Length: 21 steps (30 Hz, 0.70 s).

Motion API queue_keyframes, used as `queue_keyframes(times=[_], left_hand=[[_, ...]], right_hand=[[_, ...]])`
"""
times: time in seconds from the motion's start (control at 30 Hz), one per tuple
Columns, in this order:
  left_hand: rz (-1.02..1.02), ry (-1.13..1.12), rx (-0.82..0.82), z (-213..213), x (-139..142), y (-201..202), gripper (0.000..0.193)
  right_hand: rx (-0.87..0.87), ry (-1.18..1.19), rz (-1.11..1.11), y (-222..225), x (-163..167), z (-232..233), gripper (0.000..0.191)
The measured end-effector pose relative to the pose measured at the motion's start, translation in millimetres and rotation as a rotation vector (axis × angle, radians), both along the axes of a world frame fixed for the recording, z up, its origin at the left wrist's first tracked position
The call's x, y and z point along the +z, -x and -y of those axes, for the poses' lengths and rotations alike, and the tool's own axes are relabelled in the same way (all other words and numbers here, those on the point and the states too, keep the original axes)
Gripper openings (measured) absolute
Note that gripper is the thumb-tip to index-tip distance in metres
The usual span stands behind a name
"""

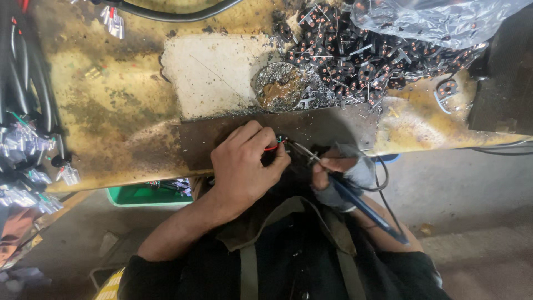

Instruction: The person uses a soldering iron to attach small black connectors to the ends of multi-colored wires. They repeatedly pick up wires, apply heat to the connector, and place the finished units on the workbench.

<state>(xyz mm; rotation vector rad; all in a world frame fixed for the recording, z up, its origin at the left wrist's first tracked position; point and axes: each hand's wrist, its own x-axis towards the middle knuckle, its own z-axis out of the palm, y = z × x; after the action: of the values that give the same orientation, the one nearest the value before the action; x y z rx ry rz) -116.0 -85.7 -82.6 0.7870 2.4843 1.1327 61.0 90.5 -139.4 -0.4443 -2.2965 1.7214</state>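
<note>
- The left hand (244,166) is curled, its fingers pressed together and pinching thin red wires (273,145) at the tips.
- The right hand (333,175) is closed around a blue-handled soldering iron (355,197); a grey wrap covers part of the hand, so the exact set of its fingers cannot be told.
- The iron's metal tip (302,150) lies just beside the left fingertips, at the wires.
- Both sets of fingertips sit at the near edge of a dark metal plate (333,125), which caps the front lip of the yellow bench (111,111).
- Just beyond the fingers, past the plate's far edge, a round tin (277,86) of brown residue stands next to a pale worn patch (211,72).
- Beyond and to the right of the fingers lies a heap of small black parts (355,55) with copper spots, partly under a clear plastic bag (438,19).
- The plate surface between the fingers and the tin is bare apart from fine metal scraps.
- Well left of the left fingers, black cables (22,72) and bagged pieces (22,141) crowd the bench end.
- Below the bench edge, left of the left wrist, a green tray (147,194) shows; to the right of the right hand the floor (472,183) is open.
</note>
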Motion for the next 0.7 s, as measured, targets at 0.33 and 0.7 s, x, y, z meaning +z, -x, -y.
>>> queue_keyframes(times=[0.33,0.7], left_hand=[[0.000,0.003,-0.011,1.6,-1.4,-0.1,0.022],[-0.019,-0.002,-0.019,2.3,-3.7,1.5,0.022]], right_hand=[[0.313,0.057,0.256,7.9,-1.8,-8.5,0.016],[0.172,0.526,0.351,5.5,-16.7,-20.0,0.003]])
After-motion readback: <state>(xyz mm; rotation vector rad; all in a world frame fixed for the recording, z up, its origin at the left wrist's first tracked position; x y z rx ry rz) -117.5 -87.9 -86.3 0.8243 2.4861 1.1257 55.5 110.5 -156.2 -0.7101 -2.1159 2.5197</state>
